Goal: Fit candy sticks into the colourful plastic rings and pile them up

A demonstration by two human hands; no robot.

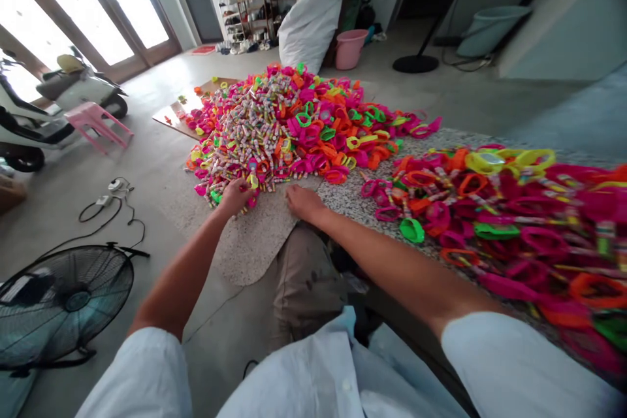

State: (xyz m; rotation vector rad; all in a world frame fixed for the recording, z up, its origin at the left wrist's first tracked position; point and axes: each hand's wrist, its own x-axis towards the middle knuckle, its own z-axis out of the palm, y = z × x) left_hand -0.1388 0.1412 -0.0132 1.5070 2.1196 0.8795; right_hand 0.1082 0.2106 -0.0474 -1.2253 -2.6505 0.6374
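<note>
Fingers first: my left hand (236,194) is curled down into the near edge of the pile of small striped pieces (255,127), fingertips buried among them, so I cannot tell whether they pinch one or just rake. My right hand (302,201) lies flat just beside it on the speckled stone tabletop (255,235), fingers loosely together, tips touching the edge of the heap, holding nothing I can see. Beyond my fingertips the heap rises, ringed by bright plastic loops (337,144) in pink, orange, green and yellow. Off to the right of my right arm, more loops (494,209) sprawl across the stone. Left of my left arm, down on the floor, stands a fan (63,304).
</note>
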